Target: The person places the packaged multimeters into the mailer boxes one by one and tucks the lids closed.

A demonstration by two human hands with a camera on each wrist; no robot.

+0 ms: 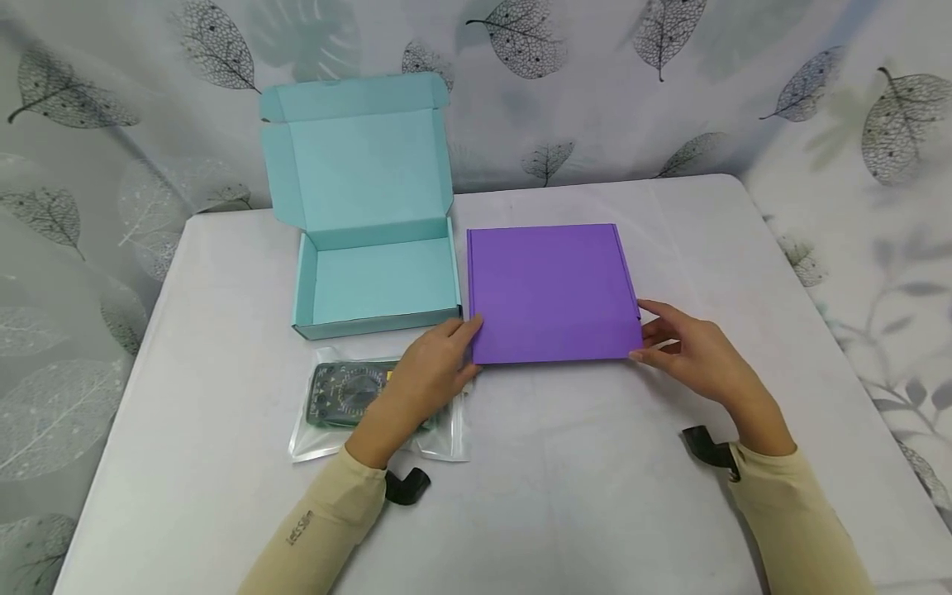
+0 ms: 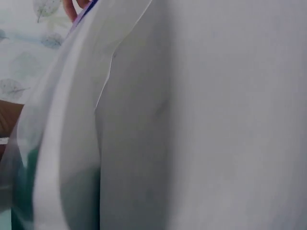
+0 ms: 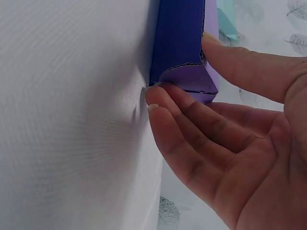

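Sleeves first, cream-coloured, at five and seven o'clock in the head view. From them my left hand [image 1: 431,372] reaches to the near left corner of the purple box [image 1: 552,293] and my right hand [image 1: 687,347] to its near right corner. Both touch it with nearly straight fingers, steadying rather than gripping. That box lies shut and flat at the centre of the worktop [image 1: 595,496]. At ten o'clock from it stands a teal box [image 1: 372,248], lid upright, nothing visible inside. A multimeter in a clear bag [image 1: 349,397] lies at eight o'clock, partly under my left wrist.

Left wrist view: mostly white cloth seen close, a sliver of purple and a fingertip at eleven o'clock; it shows nothing of how that hand lies.

Right wrist view: my fingers [image 3: 192,120] lie extended along the box's lower corner, thumb [image 3: 244,62] resting on its upper face, palm open.

I judge I am squaring or about to open the purple box; lifting its front flap calls for fingertips under the near edge.

White cloth covers the worktop; a grey leaf-print curtain [image 1: 669,83] hangs behind it.
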